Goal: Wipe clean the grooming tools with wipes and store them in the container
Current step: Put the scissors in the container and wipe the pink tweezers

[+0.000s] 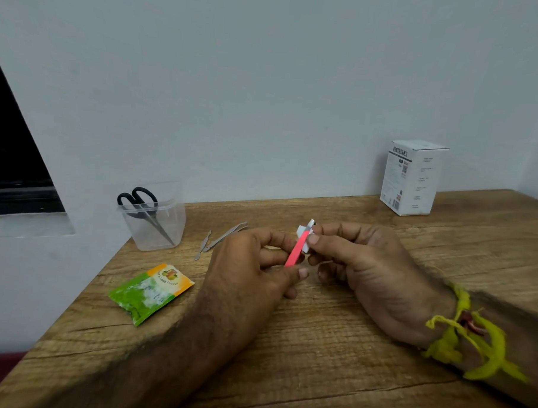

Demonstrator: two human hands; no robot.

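Pink grooming tool (296, 248), at centre frame above the wooden surface (317, 344): its lower end is pinched in the grip of the left hand (252, 264), and its upper end is wrapped in a white wipe (305, 233) pinched by the fingers of the right hand (366, 266). Left of centre, a clear plastic container (156, 220) holds black-handled scissors (144, 207). Two metal tools (221, 238) lie on the surface between container and hands. A green-and-orange wipe sachet (150, 291) lies at lower left; a white carton (413, 177) stands at upper right.
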